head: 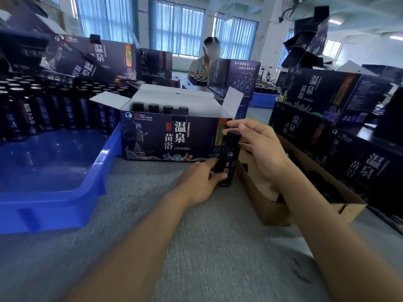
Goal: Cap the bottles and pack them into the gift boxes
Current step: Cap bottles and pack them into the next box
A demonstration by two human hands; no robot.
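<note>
On grey table, grips bottle upright with left hand to steady it, pinches cap with right hand, likely tightening; gift box open behind, ready.

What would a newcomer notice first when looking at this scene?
Centre frame, the left hand grips an upright dark labelled bottle while the right hand pinches its black cap. Just behind stands an open gift box with capped bottles inside, and a blue tray lies to the left.
</note>
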